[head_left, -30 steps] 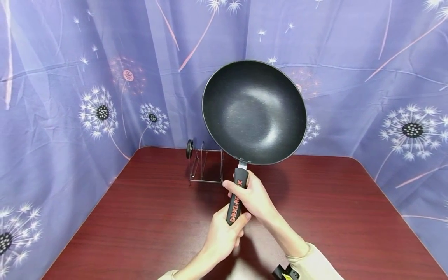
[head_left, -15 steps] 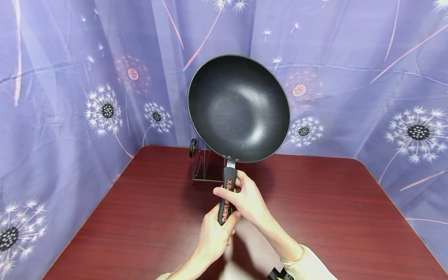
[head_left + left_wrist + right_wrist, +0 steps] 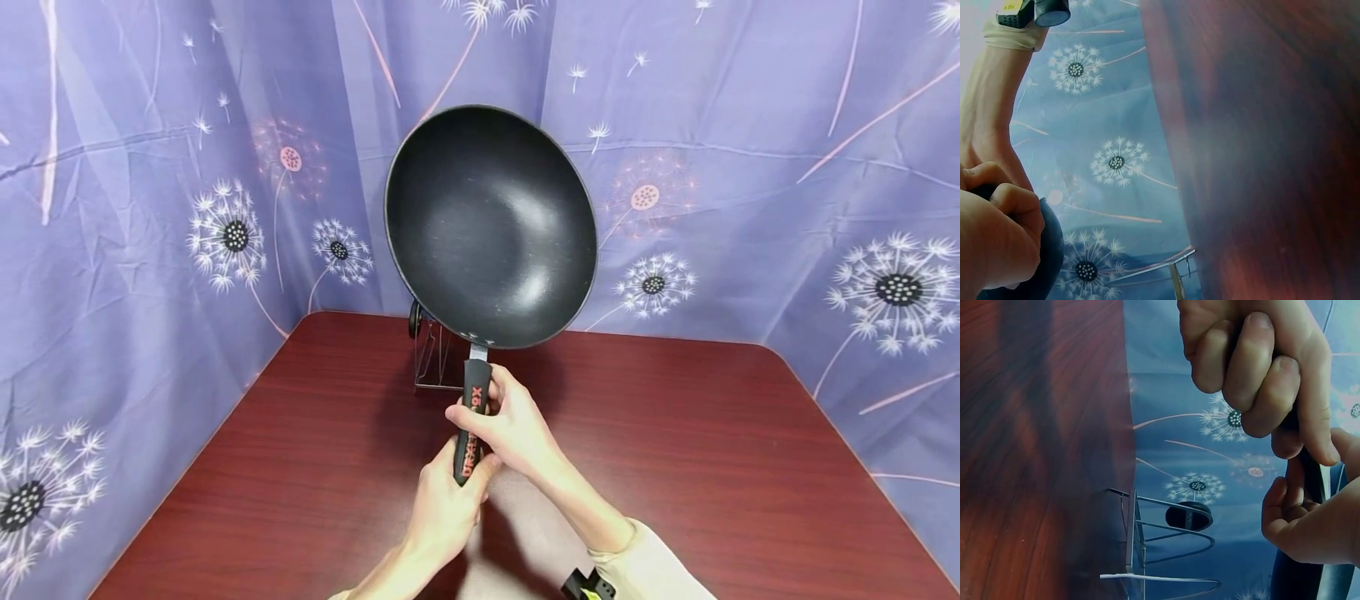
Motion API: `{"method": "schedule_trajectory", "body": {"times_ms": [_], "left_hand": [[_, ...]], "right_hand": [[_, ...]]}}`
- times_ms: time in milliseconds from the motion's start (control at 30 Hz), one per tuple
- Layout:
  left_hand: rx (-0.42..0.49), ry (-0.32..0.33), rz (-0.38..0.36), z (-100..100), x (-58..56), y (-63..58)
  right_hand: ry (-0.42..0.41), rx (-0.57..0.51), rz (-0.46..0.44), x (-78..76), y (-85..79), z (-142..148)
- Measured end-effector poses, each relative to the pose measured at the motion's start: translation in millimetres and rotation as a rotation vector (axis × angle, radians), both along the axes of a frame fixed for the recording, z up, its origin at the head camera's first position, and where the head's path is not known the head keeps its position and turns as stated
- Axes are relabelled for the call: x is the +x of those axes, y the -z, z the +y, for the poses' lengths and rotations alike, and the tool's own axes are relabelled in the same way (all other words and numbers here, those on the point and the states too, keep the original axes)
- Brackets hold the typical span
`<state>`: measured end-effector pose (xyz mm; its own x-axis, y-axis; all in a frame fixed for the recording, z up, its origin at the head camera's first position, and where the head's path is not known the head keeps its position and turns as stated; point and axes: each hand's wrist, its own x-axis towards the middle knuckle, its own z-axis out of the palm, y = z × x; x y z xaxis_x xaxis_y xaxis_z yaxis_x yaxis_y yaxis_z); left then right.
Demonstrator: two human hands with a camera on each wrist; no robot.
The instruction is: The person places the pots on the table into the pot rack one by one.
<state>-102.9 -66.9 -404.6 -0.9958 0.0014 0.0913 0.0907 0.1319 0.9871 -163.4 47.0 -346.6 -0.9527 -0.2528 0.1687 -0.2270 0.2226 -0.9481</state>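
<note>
Pan (image 3: 491, 225), just one, is tilted above one table (image 3: 675, 450), partly hiding one rack (image 3: 1134, 534). Two hands grip its single handle (image 3: 470, 446): left hand's (image 3: 444, 504) fingers curl round the end, right hand's (image 3: 517, 423) higher up.

Bluish-purple, dandelion-printed fabric (image 3: 742, 92) hangs behind and beside a reddish-brown, wood-grained table (image 3: 675, 442) whose surface catches pale light
</note>
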Motion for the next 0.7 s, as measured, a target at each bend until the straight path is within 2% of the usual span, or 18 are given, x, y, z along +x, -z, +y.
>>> {"method": "schedule_trajectory", "body": {"times_ms": [200,400,700], "left_hand": [[-0.082,-0.051,0.035,-8.3,2.1,-1.7],[-0.130,-0.065,0.039,-15.9,3.5,-0.7],[-0.340,-0.172,0.110,-25.4,4.1,3.5]], "right_hand": [[-0.063,0.017,0.033,-2.5,-1.1,-7.3],[-0.105,0.009,0.038,-5.8,2.8,-15.1],[-0.183,0.007,0.032,-10.1,5.0,-24.8]]}}
